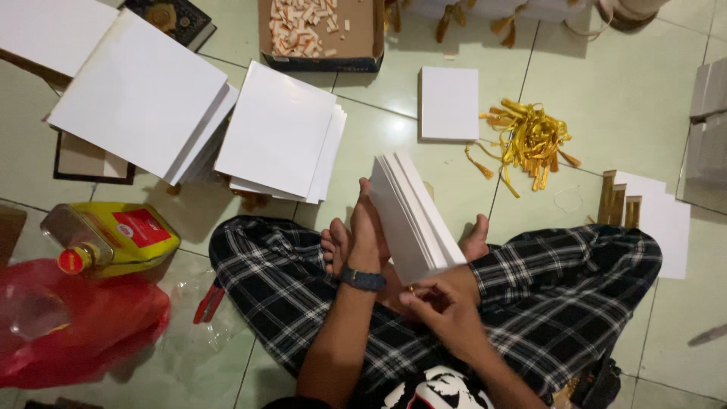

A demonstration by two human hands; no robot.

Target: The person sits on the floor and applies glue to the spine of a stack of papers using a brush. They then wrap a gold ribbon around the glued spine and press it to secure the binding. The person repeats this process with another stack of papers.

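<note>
Head view, and a bundle of white cards (415, 220) is held on edge at the centre of the frame, just above the crossed legs in checked trousers (575, 295). The left hand (369, 231) is wrapped around the bundle's left face, fingers closed on it. At five o'clock from the bundle, the right hand (447, 303) is pinched together at the lower corner; a small gold bit seems to be nipped there, though it cannot be made out clearly. Two stacks of white sheets (276, 129) are laid on the floor tiles (644, 98) at ten and eleven o'clock. A single white card (449, 102) is seen at twelve o'clock, a heap of gold tassels (528, 140) at one o'clock. A few finished-looking cards with gold edges (644, 208) are set at three o'clock, so much appears left to do. A yellow bottle (113, 238) lies at nine o'clock.
</note>
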